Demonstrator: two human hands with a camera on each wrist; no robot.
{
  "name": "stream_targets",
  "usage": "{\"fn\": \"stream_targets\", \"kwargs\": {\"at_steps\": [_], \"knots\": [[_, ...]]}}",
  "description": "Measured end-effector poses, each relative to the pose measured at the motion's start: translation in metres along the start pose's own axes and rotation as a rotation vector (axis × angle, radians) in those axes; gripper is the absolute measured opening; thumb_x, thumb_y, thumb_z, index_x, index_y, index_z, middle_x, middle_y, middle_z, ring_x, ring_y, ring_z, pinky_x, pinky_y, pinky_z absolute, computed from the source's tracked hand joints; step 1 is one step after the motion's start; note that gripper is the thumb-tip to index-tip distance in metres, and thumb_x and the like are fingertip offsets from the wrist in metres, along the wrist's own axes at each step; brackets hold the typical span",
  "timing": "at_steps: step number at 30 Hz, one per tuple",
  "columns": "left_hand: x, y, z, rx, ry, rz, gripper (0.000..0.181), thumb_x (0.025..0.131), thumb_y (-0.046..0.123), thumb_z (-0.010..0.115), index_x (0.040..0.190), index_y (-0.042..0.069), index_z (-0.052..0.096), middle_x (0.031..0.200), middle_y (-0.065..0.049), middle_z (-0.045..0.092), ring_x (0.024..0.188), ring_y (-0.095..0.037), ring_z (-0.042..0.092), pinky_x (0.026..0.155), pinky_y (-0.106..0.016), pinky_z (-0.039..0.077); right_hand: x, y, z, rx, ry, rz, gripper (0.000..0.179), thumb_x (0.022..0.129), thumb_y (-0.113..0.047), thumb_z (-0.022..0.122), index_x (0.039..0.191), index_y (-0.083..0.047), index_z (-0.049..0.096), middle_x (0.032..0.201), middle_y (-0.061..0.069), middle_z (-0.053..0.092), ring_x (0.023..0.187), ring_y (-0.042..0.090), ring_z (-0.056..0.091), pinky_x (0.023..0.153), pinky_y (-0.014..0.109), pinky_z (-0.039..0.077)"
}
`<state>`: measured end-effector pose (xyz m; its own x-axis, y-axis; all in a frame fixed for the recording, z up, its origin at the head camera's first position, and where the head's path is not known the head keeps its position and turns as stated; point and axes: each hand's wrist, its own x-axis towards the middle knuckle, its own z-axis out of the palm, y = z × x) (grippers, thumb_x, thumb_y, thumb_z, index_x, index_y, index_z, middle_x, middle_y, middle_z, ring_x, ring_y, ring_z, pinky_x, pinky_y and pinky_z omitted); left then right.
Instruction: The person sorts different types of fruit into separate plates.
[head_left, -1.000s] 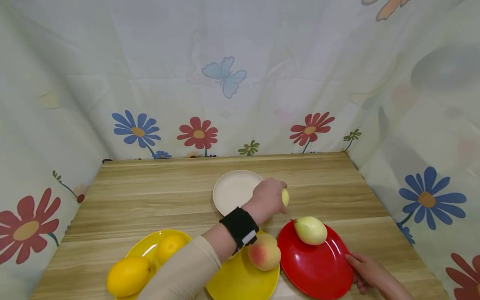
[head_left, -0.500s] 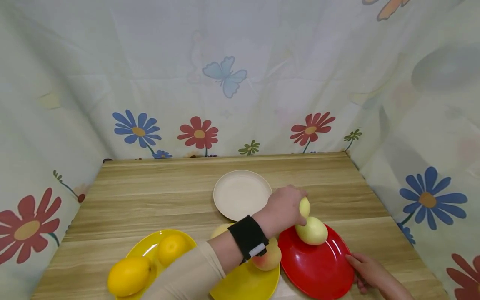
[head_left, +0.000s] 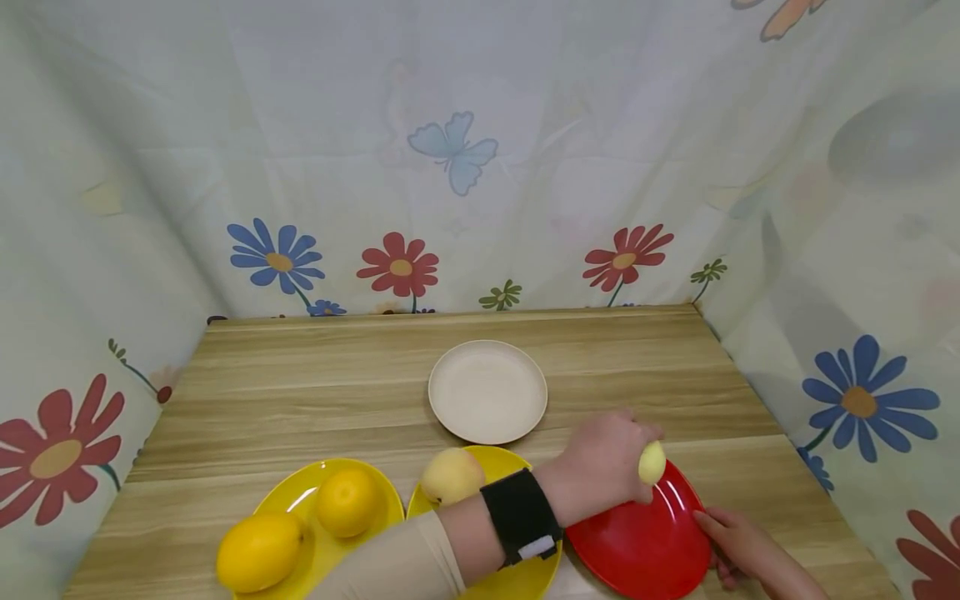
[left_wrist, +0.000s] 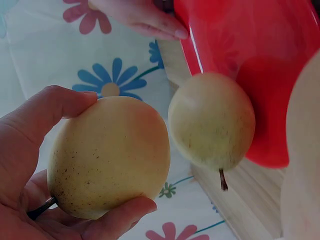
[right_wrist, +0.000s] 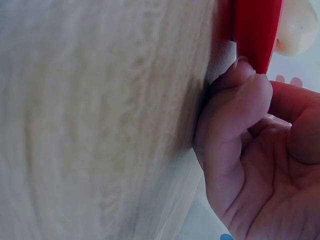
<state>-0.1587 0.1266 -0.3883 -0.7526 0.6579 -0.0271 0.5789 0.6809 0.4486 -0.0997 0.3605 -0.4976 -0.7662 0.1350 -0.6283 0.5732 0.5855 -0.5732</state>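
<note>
My left hand (head_left: 606,457) grips a pale yellow pear (left_wrist: 110,155) over the far side of the red plate (head_left: 637,550). Fingers and thumb wrap its sides, and its dark stem points back toward the palm. A second pear (left_wrist: 212,122), stem showing, sits at the plate in the left wrist view, close beside the held one; from the head it is hidden behind my left hand. At the plate's right rim, my right hand (head_left: 742,546) pinches the edge, thumb on top and the other fingers curled low by the tabletop.
A yellow plate (head_left: 525,579) lies under my left forearm with a peach (head_left: 452,477) on it. Further left, another yellow plate (head_left: 390,500) bears an orange (head_left: 348,502) and a yellow mango-like fruit (head_left: 260,552). A beige plate (head_left: 487,392) stands behind on the wooden table (head_left: 315,375).
My left hand has carried the pear rightward and nearer, from beside the beige plate to over the red plate, covering the pear there. My right hand has stayed at the rim.
</note>
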Motion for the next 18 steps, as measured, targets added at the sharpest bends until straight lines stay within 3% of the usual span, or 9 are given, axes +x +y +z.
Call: {"fn": "stream_targets", "kwargs": {"at_steps": [3, 11, 18], "knots": [[-0.002, 0.005, 0.008, 0.042, -0.033, 0.011, 0.068, 0.065, 0.034, 0.086, 0.126, 0.034, 0.057, 0.102, 0.011, 0.055, 0.078, -0.002, 0.048, 0.052, -0.011, 0.043, 0.000, 0.001, 0.000, 0.006, 0.001, -0.002, 0.030, 0.102, -0.023, 0.039, 0.111, 0.001, 0.054, 0.068, 0.007, 0.056, 0.056, 0.018, 0.053, 0.057, 0.028, 0.051], [0.002, 0.019, 0.034, 0.255, -0.140, 0.026, 0.076, 0.064, 0.046, 0.083, 0.131, 0.046, 0.048, 0.122, 0.014, 0.051, 0.098, -0.004, 0.050, 0.062, -0.017, 0.051, -0.001, 0.002, -0.001, 0.017, -0.002, -0.012, 0.030, 0.102, -0.023, 0.037, 0.109, 0.001, 0.053, 0.065, 0.005, 0.053, 0.053, 0.016, 0.050, 0.053, 0.027, 0.050], [0.002, 0.024, 0.047, 0.266, -0.212, 0.058, 0.070, 0.069, 0.047, 0.080, 0.131, 0.047, 0.046, 0.117, 0.016, 0.051, 0.099, -0.004, 0.047, 0.061, -0.017, 0.047, 0.000, 0.000, -0.001, -0.005, 0.003, 0.009, 0.033, 0.102, -0.027, 0.038, 0.110, 0.001, 0.053, 0.065, 0.005, 0.054, 0.054, 0.017, 0.051, 0.055, 0.027, 0.050]]}}
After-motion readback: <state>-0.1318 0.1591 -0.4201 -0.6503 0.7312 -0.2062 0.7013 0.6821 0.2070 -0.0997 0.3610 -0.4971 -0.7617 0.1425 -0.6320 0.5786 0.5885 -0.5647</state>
